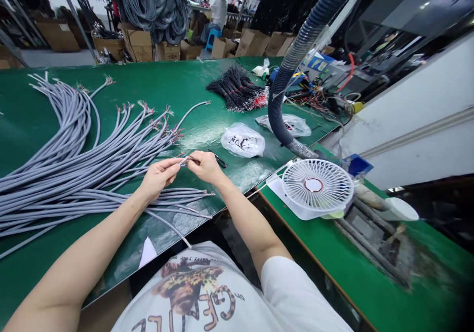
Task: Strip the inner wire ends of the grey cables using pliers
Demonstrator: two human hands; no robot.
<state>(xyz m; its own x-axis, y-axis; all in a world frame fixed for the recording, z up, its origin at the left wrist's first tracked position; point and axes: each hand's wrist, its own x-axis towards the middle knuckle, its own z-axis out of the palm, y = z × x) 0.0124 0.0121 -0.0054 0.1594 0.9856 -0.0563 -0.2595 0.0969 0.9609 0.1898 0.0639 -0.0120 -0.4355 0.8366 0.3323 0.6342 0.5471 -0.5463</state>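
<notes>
Many grey cables (pixel 92 174) with stripped ends and thin coloured wires fan out over the green table (pixel 159 82). My left hand (pixel 161 175) pinches one grey cable near its end, above the pile. Close beside it, my right hand (pixel 204 166) is closed at the same cable end, fingertips nearly touching the left ones. A small black tool (pixel 219 159) shows just past the right hand; whether the fingers hold it is unclear. Beyond my right hand lies a clear plastic bag (pixel 243 140) with small dark parts in it.
A white fan (pixel 314 186) stands at the right on a lower green surface. A ribbed hose (pixel 282 87) hangs down over the table's right side. Farther back are a bundle of black wires (pixel 237 89) and a second plastic bag (pixel 292 124). Two people sit in the background.
</notes>
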